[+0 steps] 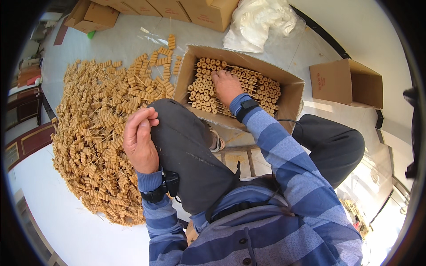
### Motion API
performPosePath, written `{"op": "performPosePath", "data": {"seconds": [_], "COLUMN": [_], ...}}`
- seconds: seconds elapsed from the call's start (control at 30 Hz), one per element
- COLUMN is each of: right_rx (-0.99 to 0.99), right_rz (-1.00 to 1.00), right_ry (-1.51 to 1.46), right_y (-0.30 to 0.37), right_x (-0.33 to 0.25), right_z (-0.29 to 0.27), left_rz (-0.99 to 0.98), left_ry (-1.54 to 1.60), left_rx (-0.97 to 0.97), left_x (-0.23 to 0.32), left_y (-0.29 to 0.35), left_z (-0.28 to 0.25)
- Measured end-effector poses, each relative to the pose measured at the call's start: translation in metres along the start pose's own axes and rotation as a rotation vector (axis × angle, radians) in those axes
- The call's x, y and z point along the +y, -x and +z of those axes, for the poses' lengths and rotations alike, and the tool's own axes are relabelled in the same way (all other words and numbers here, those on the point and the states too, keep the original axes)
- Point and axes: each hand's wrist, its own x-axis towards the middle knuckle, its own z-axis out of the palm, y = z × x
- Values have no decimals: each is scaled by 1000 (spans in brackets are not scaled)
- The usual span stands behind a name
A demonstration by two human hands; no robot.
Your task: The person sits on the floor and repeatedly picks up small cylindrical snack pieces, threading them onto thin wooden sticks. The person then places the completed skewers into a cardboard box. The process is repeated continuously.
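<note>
My right hand (227, 86) reaches into an open cardboard box (235, 55) in front of me. Its fingers are bent down together onto skewered rolls (205, 91), golden-brown pieces with holes at their ends, stacked in rows on thin sticks. The fingertips are partly hidden among them. Beside my left knee, my left hand (142, 139) hovers with loosely curled fingers and the thumb a little apart; nothing shows in it. Below and left of it spreads a large heap of more skewered rolls (97, 133) on the floor.
Closed cartons (164, 11) line the far side, near an open carton (93, 17). White plastic sheeting (262, 24) lies behind the box I work in. Another open carton (330, 82) stands at the right near the wall. My bent knees flank the near side of the box.
</note>
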Motion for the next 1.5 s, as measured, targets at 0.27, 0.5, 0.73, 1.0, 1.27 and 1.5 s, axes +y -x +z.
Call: {"op": "performPosePath", "data": {"seconds": [0.27, 0.5, 0.73, 1.0, 1.27, 1.5], "right_rx": [-4, 10, -60, -363, -343, -641], "right_rz": [97, 86, 164, 76, 140, 102], "right_ry": [-279, -373, -310, -502, -419, -351], "right_y": [7, 25, 40, 44, 34, 37], "right_x": [20, 16, 20, 19, 0, -4], "right_z": [-6, 9, -7, 8, -4, -1], "left_rz": [1, -18, -17, -19, -7, 5], "left_ry": [3, 12, -26, -38, -38, 22], "left_rx": [28, 62, 83, 68, 76, 68], "left_x": [-6, -7, -8, -6, -7, -10], "left_y": [0, -4, -7, -10, -8, -8], "left_z": [-1, -4, -4, 0, -2, -4]}}
